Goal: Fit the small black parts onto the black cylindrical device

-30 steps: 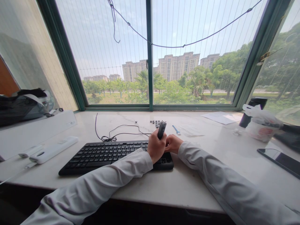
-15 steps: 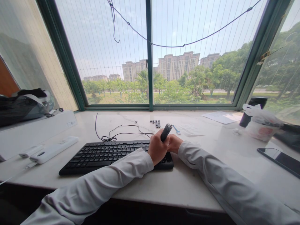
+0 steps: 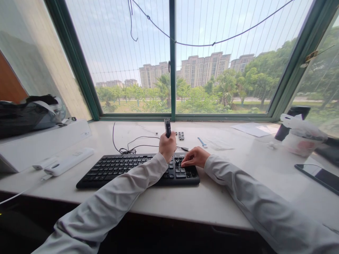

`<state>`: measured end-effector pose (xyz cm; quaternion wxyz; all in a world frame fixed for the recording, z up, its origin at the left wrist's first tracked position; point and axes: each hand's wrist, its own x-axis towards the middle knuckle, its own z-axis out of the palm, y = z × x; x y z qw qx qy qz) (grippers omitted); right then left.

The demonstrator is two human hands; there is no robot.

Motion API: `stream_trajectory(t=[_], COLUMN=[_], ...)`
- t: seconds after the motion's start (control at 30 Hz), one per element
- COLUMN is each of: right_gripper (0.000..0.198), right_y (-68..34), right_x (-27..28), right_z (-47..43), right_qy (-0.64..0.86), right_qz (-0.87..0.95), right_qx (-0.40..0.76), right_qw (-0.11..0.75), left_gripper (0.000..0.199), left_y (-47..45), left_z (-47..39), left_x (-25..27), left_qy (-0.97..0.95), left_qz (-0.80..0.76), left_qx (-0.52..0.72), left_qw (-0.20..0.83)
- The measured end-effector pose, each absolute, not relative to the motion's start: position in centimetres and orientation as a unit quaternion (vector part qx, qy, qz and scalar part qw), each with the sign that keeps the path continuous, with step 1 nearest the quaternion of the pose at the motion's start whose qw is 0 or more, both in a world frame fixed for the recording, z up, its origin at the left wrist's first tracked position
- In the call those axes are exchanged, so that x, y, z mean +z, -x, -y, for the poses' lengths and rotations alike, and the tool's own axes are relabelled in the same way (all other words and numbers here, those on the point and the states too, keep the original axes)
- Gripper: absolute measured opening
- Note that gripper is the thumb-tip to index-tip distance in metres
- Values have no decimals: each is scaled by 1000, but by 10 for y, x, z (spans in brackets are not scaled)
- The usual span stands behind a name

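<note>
My left hand (image 3: 167, 146) is wrapped round a black handheld tool (image 3: 167, 127), a dark stick with a notched end that points up. That hand is above the right half of a black keyboard (image 3: 116, 169). My right hand (image 3: 196, 157) is at the number pad, fingers drawn together and fingertips down on the keys; whatever they pinch, if anything, is too small to make out. Some key places on the number pad show without caps. Behind the keyboard lie loose black keycaps (image 3: 181, 135), partly hidden by my left hand.
A black cable (image 3: 127, 151) coils behind the keyboard, its plug near my right hand. Farther back lies a small blue tool (image 3: 202, 142). White power strips (image 3: 69, 162) and a box stand left. A phone (image 3: 317, 178), a plastic-bagged tub (image 3: 302, 139) and paper (image 3: 254, 129) are right.
My hands were together at the black tool and are now apart. The left has moved left with the tool, now more upright; the right has its fingers on the number pad. The view shifted slightly.
</note>
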<state>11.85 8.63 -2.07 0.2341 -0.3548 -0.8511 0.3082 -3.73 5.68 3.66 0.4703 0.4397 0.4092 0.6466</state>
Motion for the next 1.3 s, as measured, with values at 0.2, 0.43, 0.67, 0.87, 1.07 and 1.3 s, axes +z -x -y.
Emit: stream_trajectory(t=[0.2,0.43,0.67,0.87,1.07,1.3], right_gripper=[45,37,43,41,45,43], right_y=[-117,-105,-112,-120,-121,-124], right_x=[-13,-11,-12,-9,-10,-14], right_z=[-82,-72,-86,-96,-100,-107], right_qy=[361,298,340,299,313,330], right_qz=[846,884,786,670,654,647], right_qx=[291,207,356,504,474,449], right_qw=[264,295,375,456,499,520], left_gripper=[28,28,29,35,32,33], left_y=[38,41,46,53,61,63], left_z=[-58,-62,-69,-70,-67,-68], left_x=[36,35,33,36,40,39], left_qy=[-464,-471,-486,-551,-646,-754], left_qz=[-391,-391,-376,-370,-382,-350], left_qx=[653,653,662,605,549,488], left_qw=[453,446,429,439,367,265])
